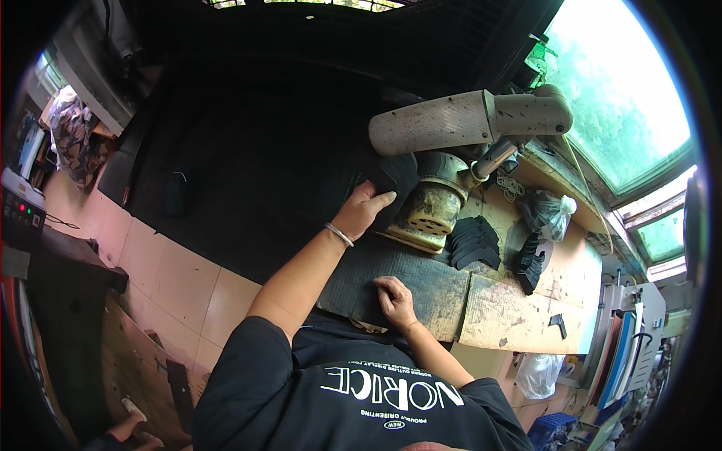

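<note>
My left hand (359, 210), a bracelet at its wrist, reaches forward and grips a flat black piece (396, 174) that looks like sheet material. Its fingers are partly hidden by the piece. That piece lies beside the stained cylindrical head (436, 201) of a machine, below its thick beige arm (440, 124). Closer to my body, my right hand (396, 303) rests on the dark worktop mat (429, 282) with its fingers curled in and nothing visible in them. Right of the machine head lie a fanned pile of black cut pieces (475, 243) and a second black stack (532, 263).
A large black sheet (248, 150) covers the left side. A small black piece (557, 325) lies near the right front edge; a tied plastic bag (553, 212) sits by the window. At left stands a control box (22, 207) with lit lamps. Another person's foot (134, 410) shows lower left.
</note>
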Demonstrator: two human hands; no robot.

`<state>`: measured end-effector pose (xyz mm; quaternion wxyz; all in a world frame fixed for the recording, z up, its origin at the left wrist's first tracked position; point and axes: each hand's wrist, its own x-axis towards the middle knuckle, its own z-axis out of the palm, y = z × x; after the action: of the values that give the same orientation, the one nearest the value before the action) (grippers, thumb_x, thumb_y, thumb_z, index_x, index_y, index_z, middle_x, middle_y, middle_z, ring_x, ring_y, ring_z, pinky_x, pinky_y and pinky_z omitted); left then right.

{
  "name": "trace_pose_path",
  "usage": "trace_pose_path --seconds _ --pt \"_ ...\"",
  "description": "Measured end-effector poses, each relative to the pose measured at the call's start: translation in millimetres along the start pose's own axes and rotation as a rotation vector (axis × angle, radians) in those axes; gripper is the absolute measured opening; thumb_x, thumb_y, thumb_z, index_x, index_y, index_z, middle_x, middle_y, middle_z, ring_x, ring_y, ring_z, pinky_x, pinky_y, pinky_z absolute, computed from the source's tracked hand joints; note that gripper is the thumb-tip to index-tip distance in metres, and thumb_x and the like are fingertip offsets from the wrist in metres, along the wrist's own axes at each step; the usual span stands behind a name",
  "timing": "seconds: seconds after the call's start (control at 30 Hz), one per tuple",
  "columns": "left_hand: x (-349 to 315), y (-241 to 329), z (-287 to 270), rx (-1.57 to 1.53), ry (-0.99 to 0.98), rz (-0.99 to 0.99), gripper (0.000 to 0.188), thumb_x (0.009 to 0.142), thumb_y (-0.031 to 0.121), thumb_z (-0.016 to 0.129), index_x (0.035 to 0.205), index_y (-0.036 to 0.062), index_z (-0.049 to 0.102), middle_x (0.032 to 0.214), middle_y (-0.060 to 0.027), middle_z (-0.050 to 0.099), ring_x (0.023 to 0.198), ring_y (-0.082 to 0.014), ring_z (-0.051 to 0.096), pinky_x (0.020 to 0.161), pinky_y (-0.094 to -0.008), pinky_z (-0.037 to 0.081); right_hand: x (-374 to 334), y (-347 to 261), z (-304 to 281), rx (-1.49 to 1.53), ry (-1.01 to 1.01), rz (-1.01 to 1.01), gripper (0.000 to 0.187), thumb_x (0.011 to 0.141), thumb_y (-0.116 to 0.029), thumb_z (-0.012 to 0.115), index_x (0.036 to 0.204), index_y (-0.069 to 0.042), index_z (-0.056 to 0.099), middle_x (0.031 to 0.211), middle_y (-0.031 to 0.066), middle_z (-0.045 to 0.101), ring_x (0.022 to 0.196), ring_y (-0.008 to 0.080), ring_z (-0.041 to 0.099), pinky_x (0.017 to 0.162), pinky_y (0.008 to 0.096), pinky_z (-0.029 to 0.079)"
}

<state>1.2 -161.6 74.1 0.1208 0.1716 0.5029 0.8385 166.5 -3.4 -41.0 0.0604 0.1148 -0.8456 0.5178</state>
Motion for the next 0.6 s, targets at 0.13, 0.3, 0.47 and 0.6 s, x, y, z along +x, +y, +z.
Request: trace_pose_path --seconds 0.13,0.3,0.47,0.6 --pt "-0.7 -2.3 -2.8 0.021 -0.010 -0.001 0.039 0.094 0.012 0.057 0.130 -0.0023 0.053 0.124 -0.0051 0.059 0.114 -0.0122 0.052 0.102 -0.0280 0.038 -0.2 0.6 -0.4 0.002 -0.007 0.010 0.019 0.084 0.001 0.060 0.100 -0.004 0.067 0.098 0.0130 0.067 0.090 0.0301 0.065 0.082 0.0341 0.051" --pt "1.2 -0.9 -8.1 0.031 0.037 0.062 0.039 0.095 0.013 0.057 0.131 -0.0009 0.052 0.124 -0.0033 0.058 0.112 -0.0102 0.052 0.099 -0.0268 0.040 -0.5 1.3 0.1 0.005 0.000 0.001 0.019 0.084 0.000 0.060 0.100 -0.004 0.067 0.097 0.0126 0.067 0.089 0.0301 0.065 0.081 0.0342 0.051" --pt "2.9 9.6 -11.1 -0.006 0.077 0.080 0.035 0.095 0.013 0.058 0.128 -0.0001 0.054 0.119 -0.0016 0.059 0.108 -0.0082 0.052 0.097 -0.0259 0.041 -0.8 1.7 -0.3 -0.004 0.001 -0.001 0.019 0.084 0.000 0.060 0.101 -0.005 0.067 0.098 0.0126 0.067 0.089 0.0302 0.065 0.081 0.0342 0.051" --pt "5.9 14.0 -17.4 -0.062 0.145 0.074 0.030 0.094 0.011 0.058 0.123 0.0004 0.057 0.116 -0.0020 0.061 0.106 -0.0089 0.053 0.096 -0.0259 0.041 -0.8 1.8 0.1 0.002 -0.004 0.001 0.019 0.083 0.000 0.060 0.100 -0.005 0.067 0.098 0.0129 0.067 0.090 0.0304 0.065 0.081 0.0343 0.051"
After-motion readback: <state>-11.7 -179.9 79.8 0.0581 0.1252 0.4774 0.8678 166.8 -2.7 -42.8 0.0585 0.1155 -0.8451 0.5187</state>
